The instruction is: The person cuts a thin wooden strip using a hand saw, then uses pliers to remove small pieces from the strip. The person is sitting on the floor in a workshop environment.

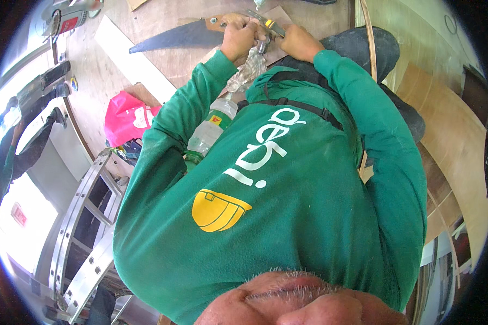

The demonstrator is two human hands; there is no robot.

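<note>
The handsaw (187, 36) lies across the wooden board, its dark blade toward the left and its wooden handle reaching my left hand (241, 39). Those fingers are closed over the grip end, which they partly hide. In my right hand (301, 43) is a slim tool (272, 25) with a yellow-and-dark handle; its narrow metal end points up and left, past my left fingertips. Its exact kind is unclear. Just below, between my hands, shows a shiny metal piece (263, 45), partly covered. Crumpled clear plastic (248, 70) hangs beneath my left hand.
Left of me are a white strip (133, 58), a pink bag (126, 118), plastic bottles (205, 135) and an aluminium ladder (84, 211). A grey-and-red machine (68, 23) stands at upper left. Thin wooden sheets (444, 135) curve along the right; a narrow strip (371, 40) rises beside my right arm.
</note>
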